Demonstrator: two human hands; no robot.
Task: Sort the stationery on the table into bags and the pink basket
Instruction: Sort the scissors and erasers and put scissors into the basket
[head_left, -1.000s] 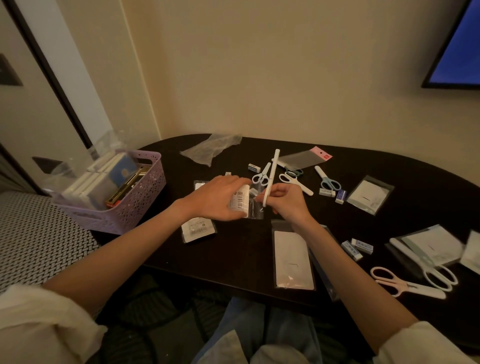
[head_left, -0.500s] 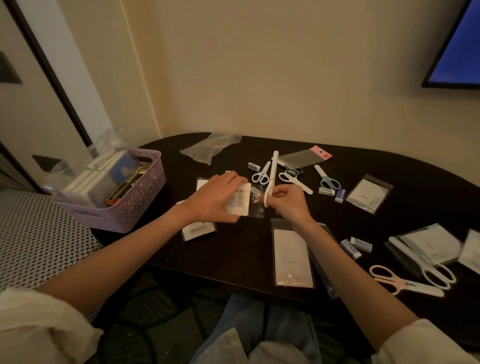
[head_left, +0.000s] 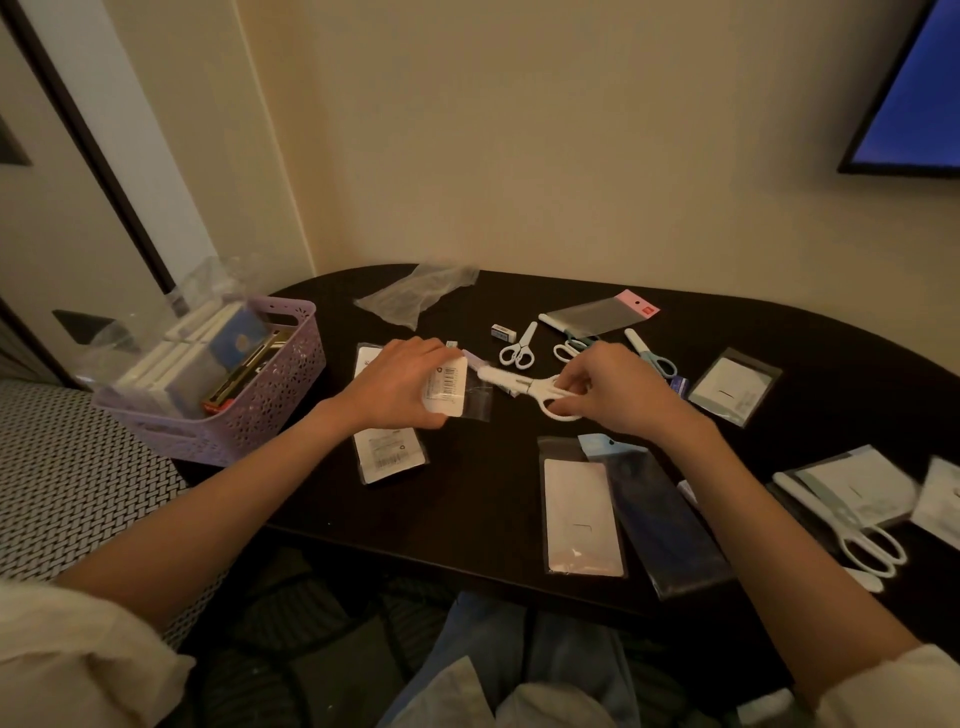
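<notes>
basket (head_left: 270, 415) partly filled; left hand (head_left: 400, 384) holds a bag (head_left: 457, 395), right hand (head_left: 613, 389) pinches scissors (head_left: 524, 387) at its mouth, lots left right of it.

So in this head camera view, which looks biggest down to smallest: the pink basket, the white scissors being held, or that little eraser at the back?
1. pink basket
2. white scissors
3. eraser, though it lies farther away, which shrinks it somewhat.

My room is dim and warm-toned; the dark worktop (head_left: 467, 519) swallows detail, edges bow outward, and the far right blurs.
</notes>
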